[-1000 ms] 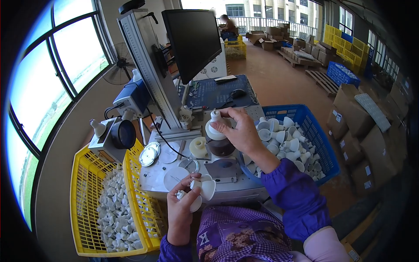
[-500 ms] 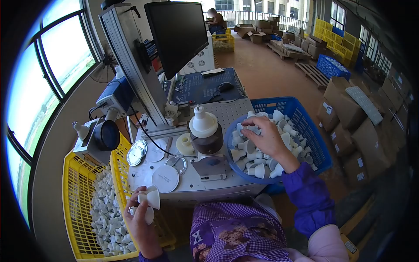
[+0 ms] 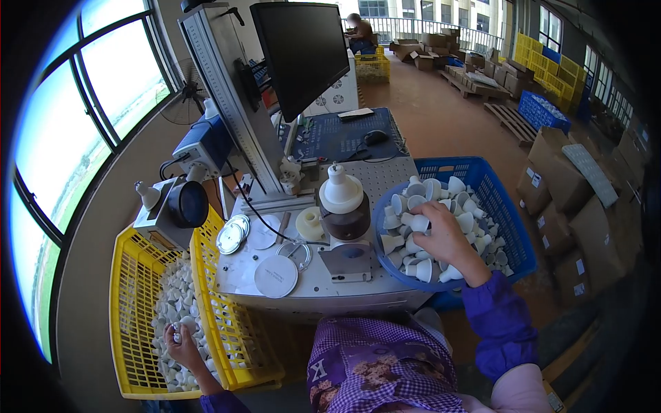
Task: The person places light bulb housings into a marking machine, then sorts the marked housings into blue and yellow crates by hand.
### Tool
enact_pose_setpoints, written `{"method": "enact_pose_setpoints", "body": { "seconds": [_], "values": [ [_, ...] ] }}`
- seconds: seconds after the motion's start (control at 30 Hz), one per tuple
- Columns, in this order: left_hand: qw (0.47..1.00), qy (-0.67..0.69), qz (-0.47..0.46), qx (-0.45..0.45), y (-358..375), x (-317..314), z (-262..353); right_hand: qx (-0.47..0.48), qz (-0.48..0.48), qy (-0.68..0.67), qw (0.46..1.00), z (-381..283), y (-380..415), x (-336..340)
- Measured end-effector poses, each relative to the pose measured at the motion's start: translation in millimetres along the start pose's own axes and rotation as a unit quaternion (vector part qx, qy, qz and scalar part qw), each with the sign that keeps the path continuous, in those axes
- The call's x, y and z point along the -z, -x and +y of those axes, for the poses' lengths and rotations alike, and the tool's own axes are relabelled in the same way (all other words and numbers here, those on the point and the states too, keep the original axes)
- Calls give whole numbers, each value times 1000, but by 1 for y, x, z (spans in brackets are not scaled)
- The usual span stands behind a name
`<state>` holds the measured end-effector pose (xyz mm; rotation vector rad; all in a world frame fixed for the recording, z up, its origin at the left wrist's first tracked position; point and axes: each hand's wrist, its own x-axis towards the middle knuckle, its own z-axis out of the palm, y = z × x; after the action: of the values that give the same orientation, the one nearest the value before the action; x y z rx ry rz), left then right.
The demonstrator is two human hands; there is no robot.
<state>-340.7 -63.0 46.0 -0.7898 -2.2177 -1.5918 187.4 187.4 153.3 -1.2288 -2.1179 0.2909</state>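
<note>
My left hand is low over the yellow crate, its fingers closed around a white lamp cup with metal pins showing. Part of that hold is hidden by the fingers. Beneath it, many small white lamp cups fill the crate. On the right, my right hand reaches into a blue basin heaped with similar cups. Its thumb and fingers close on one white lamp cup lying on its side atop the heap.
Between the containers stands a metal worktable with a dark round fixture carrying a white lamp cup. A lens head overhangs the left side. Behind are a monitor and mouse; cardboard boxes stack at right.
My left hand has moved down and left from the table edge to over the yellow crate, carrying lamp cups. My right hand has lowered onto a cup in the basin. The view has shifted slightly.
</note>
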Motion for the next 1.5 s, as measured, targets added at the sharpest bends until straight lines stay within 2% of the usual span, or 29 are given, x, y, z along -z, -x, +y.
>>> {"method": "enact_pose_setpoints", "body": {
  "seconds": [0.03, 0.07, 0.13, 0.17, 0.2, 0.23, 0.27, 0.33, 0.43, 0.47, 0.6, 0.7, 0.93, 1.17, 1.27, 1.33, 1.37, 1.43, 1.47, 1.5],
  "values": [
    [999, -20, -22, 44, -3, 4, -12, -10, 20, -68, 997, -2, 1, 4],
    [999, -21, -20, 44, -4, 7, -23, -8, 20, -70, 997, -6, 2, 6],
    [977, -175, -106, 63, -5, 8, -10, -100, 7, -216, 971, -11, 5, 8],
    [963, -234, -116, 62, -1, 9, -3, -98, 7, -218, 971, -11, 6, 6],
    [963, -234, -115, 62, 5, 4, 17, -123, 1, -330, 936, -9, 8, 2],
    [971, -229, -66, -6, 10, -3, 34, -145, -6, -437, 888, -8, 9, -1],
    [972, -222, -16, -73, 16, -10, 55, -144, -5, -437, 888, -11, 9, -3],
    [993, -23, -53, -100, 33, -27, 131, -151, 6, -492, 858, -18, 10, -5],
    [962, 70, -124, -232, 64, -50, 229, -143, 12, -516, 845, -29, 13, -8],
    [946, 98, -146, -272, 72, -57, 257, -141, 10, -514, 846, -30, 15, -8],
    [907, 209, -176, -320, 88, -92, 327, -149, 11, -507, 849, -37, 25, 0],
    [898, 203, -175, -348, 89, -108, 353, -161, 22, -512, 844, -42, 34, 11],
    [912, 181, -217, -298, 83, -149, 363, -173, 38, -508, 843, -43, 44, 14],
    [912, 162, -246, -287, 76, -178, 368, -173, 32, -516, 839, -47, 45, 14],
    [901, 168, -300, -263, 74, -179, 370, -164, 14, -524, 836, -49, 43, 21],
    [855, 274, -309, -313, 80, -157, 375, -136, 39, -469, 872, -57, 38, 34],
    [827, 310, -337, -327, 86, -147, 375, -142, 43, -468, 871, -60, 36, 40],
    [776, 351, -392, -347, 104, -125, 368, 17, 119, -342, 932, -67, 30, 51],
    [772, 353, -398, -347, 115, -121, 360, 11, 123, -340, 932, -71, 30, 56],
    [747, 369, -445, -327, 127, -116, 352, 63, 110, -321, 939, -75, 30, 60]
  ]
}}
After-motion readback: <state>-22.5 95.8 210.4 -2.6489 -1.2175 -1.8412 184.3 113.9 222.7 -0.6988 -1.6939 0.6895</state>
